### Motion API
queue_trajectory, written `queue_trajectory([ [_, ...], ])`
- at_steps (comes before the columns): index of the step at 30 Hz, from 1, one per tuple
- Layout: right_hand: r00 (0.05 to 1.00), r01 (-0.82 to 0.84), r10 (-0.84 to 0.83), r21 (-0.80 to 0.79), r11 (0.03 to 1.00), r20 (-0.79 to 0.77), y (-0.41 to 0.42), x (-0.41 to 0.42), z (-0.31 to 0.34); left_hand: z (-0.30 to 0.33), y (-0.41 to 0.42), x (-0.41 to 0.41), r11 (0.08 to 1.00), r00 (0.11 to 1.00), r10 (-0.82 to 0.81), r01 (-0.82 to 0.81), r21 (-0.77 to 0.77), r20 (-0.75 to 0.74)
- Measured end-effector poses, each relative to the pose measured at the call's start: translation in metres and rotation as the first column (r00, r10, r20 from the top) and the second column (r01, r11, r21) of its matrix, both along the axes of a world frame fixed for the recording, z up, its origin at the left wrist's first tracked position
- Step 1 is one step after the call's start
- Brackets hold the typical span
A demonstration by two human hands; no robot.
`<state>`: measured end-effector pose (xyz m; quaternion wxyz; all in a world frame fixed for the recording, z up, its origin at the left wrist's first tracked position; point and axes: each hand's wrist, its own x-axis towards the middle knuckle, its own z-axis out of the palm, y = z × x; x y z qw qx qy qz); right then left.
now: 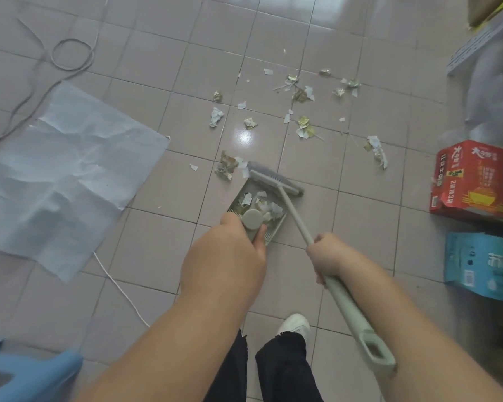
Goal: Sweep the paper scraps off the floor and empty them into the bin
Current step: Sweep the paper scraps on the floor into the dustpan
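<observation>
My left hand (233, 250) grips the upright handle of a pale green dustpan (246, 198) that rests on the tiled floor and holds several paper scraps. My right hand (327, 256) is closed around the long pale handle of a broom (295, 214). The broom's grey head (273, 179) lies across the dustpan's front lip. A small clump of scraps (225, 168) sits just left of the broom head. Many white and gold paper scraps (304, 126) lie scattered on the tiles beyond. No bin is clearly recognisable.
A large creased sheet of pale paper (61, 169) lies on the floor at left, with cables (70, 55) behind it. A red carton (474, 181) and a blue box (476, 265) stand at right. My white shoe (295, 324) is below. A blue object (26, 372) fills the bottom-left corner.
</observation>
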<state>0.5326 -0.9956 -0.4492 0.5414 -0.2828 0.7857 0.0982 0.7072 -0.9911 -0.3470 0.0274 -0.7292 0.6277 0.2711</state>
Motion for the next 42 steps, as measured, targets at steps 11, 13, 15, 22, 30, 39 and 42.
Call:
queue_trajectory([
  [11, 0.998, 0.022, -0.022, 0.0, 1.0, 0.065, 0.041, -0.058, 0.062, 0.0, 0.029, 0.002, 0.989, 0.99, 0.14, -0.141, -0.048, -0.035],
  [13, 0.998, -0.016, 0.016, 0.001, 1.0, 0.066, 0.033, -0.061, 0.065, 0.0, 0.041, 0.005, 0.979, 0.981, 0.188, -0.191, -0.068, -0.052],
  [15, 0.996, -0.066, 0.066, -0.01, 0.998, 0.066, 0.024, -0.057, 0.067, 0.002, 0.051, 0.011, 0.966, 0.969, 0.237, -0.243, -0.093, -0.068],
  [22, 0.982, -0.18, 0.184, -0.076, 0.981, 0.036, -0.027, -0.014, 0.061, 0.012, 0.067, 0.06, 0.918, 0.924, 0.382, -0.383, -0.102, -0.032],
  [30, 0.99, -0.139, 0.142, -0.106, 0.985, 0.019, -0.081, 0.063, 0.02, 0.005, 0.049, 0.108, 0.911, 0.919, 0.394, -0.392, -0.124, -0.011],
  [39, 0.979, -0.204, 0.203, -0.045, 0.978, -0.016, -0.067, 0.106, 0.006, 0.004, 0.002, 0.146, 0.931, 0.936, 0.352, -0.349, -0.108, 0.009],
  [42, 0.978, -0.208, 0.208, -0.007, 0.978, 0.029, -0.045, 0.091, 0.03, 0.004, 0.0, 0.154, 0.933, 0.937, 0.348, -0.347, -0.094, -0.001],
])
